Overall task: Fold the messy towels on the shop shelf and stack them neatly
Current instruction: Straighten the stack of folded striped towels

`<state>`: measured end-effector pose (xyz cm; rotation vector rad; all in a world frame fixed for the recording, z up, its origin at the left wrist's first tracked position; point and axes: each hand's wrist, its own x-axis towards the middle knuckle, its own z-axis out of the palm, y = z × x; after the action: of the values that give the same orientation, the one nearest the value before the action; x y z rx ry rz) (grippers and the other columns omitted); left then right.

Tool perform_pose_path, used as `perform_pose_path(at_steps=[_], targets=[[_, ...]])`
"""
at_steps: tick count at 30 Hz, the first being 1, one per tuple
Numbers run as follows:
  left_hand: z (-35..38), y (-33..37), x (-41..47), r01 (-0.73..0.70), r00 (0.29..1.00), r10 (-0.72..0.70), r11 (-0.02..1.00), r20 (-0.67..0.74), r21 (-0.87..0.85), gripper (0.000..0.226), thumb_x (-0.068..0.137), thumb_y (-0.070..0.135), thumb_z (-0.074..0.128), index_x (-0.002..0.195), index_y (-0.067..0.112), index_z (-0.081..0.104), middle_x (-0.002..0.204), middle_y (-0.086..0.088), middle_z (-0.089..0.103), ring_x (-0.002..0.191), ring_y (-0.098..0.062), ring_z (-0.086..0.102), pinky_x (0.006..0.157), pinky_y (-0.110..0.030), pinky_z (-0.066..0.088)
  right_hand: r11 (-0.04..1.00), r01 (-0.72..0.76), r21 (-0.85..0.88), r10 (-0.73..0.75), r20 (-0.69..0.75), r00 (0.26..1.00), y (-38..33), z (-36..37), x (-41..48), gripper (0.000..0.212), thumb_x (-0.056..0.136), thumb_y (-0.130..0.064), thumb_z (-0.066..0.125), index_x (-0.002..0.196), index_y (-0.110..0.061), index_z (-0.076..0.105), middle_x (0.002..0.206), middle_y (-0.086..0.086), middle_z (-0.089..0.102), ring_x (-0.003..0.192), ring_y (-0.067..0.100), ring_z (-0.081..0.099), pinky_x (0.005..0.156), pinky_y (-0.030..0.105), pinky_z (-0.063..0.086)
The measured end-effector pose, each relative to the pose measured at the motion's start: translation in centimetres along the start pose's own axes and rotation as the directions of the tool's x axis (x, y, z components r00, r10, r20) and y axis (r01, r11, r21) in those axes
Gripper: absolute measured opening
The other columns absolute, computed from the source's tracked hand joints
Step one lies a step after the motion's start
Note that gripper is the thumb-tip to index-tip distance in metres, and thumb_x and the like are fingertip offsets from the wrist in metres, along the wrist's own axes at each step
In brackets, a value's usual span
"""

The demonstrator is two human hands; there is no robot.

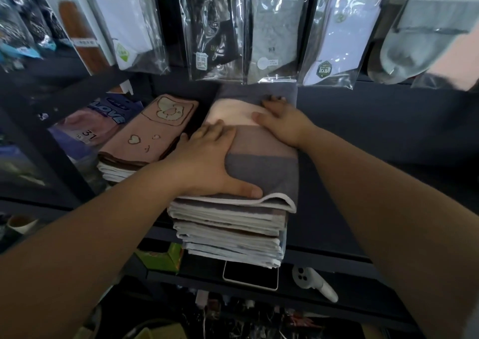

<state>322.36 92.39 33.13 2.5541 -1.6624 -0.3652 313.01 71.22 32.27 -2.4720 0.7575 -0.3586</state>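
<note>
Dark shop shelf (363,136) holds your tall towel stack (230,229), and it looks nearly done. Your left hand (207,162) and right hand (282,123) lie flat and open on the top towel (261,162), gripping nothing. Beside it, the pink pile (145,136) already looks neat.

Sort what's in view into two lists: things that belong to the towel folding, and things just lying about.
Belongs to the job:
- striped towel under both hands: left hand, right hand
- folded towel stack
- pink cartoon towel pile

Lying about:
- hanging sock packs
- phone
- white controller
- green box
</note>
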Motion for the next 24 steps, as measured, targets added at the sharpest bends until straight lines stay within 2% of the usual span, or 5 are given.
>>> perform_pose_path(at_steps=[4, 7, 11, 14, 24], targets=[[0.6, -1.6, -2.7, -0.062, 0.966, -0.053, 0.904, -0.255, -0.423, 0.114, 0.052, 0.087, 0.071, 0.151, 0.053, 0.025, 0.162, 0.018, 0.024, 0.147, -0.007, 0.026, 0.118, -0.043, 0.031, 0.832, -0.051, 0.553, 0.148, -0.132, 0.98, 0.5, 0.9, -5.9, 0.075, 0.085, -0.061, 0.065, 0.151, -0.038, 0.037, 0.156, -0.004, 0.04, 0.142, 0.018, 0.04, 0.119, 0.042, 0.033], [3.6, -2.2, -5.7, -0.151, 0.906, -0.252, 0.558, -0.34, -0.816, 0.083, 0.069, 0.042, 0.089, 0.137, 0.058, 0.046, 0.137, 0.029, 0.051, 0.121, 0.008, 0.053, 0.102, -0.027, 0.046, 0.577, -0.191, 0.794, 0.185, 0.1, 0.978, 0.9, 2.8, -10.6, 0.08, 0.076, -0.065, 0.072, 0.144, -0.061, 0.03, 0.14, -0.018, 0.055, 0.121, 0.016, 0.061, 0.101, 0.05, 0.052], [8.1, -0.6, -7.1, -0.216, 0.861, -0.43, 0.176, -0.272, -0.96, 0.075, 0.078, 0.021, 0.08, 0.142, 0.044, 0.048, 0.125, 0.019, 0.065, 0.102, 0.007, 0.066, 0.077, -0.012, 0.054, 0.362, -0.259, 0.895, 0.194, 0.2, 0.96, 0.8, 5.4, -12.0, 0.077, 0.085, -0.059, 0.064, 0.149, -0.061, 0.022, 0.138, -0.014, 0.057, 0.111, 0.017, 0.068, 0.083, 0.039, 0.059], [8.2, -1.1, -7.0, -0.237, 0.85, -0.453, 0.122, -0.267, -0.964, 0.071, 0.081, 0.017, 0.077, 0.141, 0.042, 0.05, 0.123, 0.017, 0.068, 0.104, 0.002, 0.067, 0.075, -0.011, 0.054, 0.297, -0.249, 0.922, 0.213, 0.19, 0.958, 0.3, 6.5, -11.3, 0.072, 0.09, -0.054, 0.063, 0.149, -0.06, 0.022, 0.145, -0.007, 0.052, 0.119, 0.022, 0.063, 0.095, 0.044, 0.056], [6.9, -4.8, -7.4, -0.18, 0.863, -0.448, 0.16, -0.234, -0.971, 0.062, 0.081, 0.02, 0.08, 0.134, 0.043, 0.057, 0.117, 0.018, 0.072, 0.107, -0.001, 0.068, 0.092, -0.027, 0.049, 0.318, -0.286, 0.904, 0.203, 0.23, 0.952, -2.2, 7.7, -10.3, 0.071, 0.086, -0.059, 0.065, 0.146, -0.062, 0.026, 0.138, -0.013, 0.058, 0.117, 0.023, 0.065, 0.087, 0.05, 0.059]])
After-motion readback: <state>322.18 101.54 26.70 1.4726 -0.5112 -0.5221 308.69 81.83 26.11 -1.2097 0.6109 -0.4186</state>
